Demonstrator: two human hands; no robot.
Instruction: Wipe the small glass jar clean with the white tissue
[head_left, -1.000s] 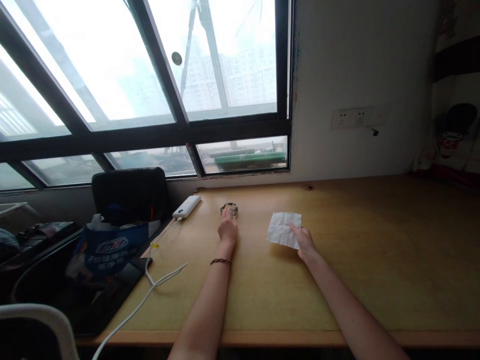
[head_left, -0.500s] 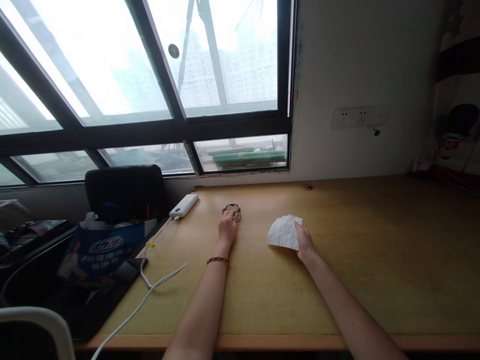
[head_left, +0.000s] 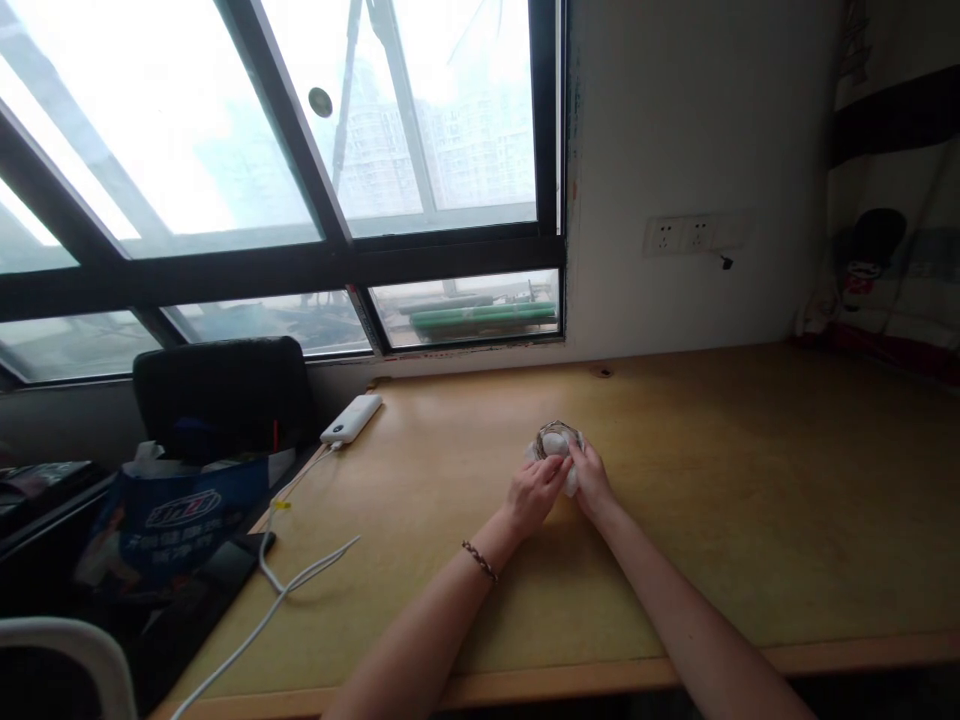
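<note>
A dark-and-tan ring that looks like a bracelet [head_left: 541, 436] is held just above the wooden table. Under and around it is a crumpled white tissue [head_left: 572, 484], part of which shows through the ring's middle. My left hand [head_left: 534, 492] is closed, its fingertips at the near side of the ring. On the right, my right hand [head_left: 592, 480] grips the tissue from the side, thumb on top near the ring. Both hands meet here, and the fingers beneath are hidden. A braided band circles my left wrist.
A white power bank [head_left: 352, 418] lies near the table's left edge, with a white cable [head_left: 289, 590] running from it toward the front. Beyond that edge stand a black chair [head_left: 225, 395] and a blue bag [head_left: 176, 520]. A window and wall are behind the table [head_left: 750, 520].
My left hand has brought the bracelet rightward from the table to my right hand. The tissue, earlier spread like a fan, is now bunched around it. The view has shifted slightly right.
</note>
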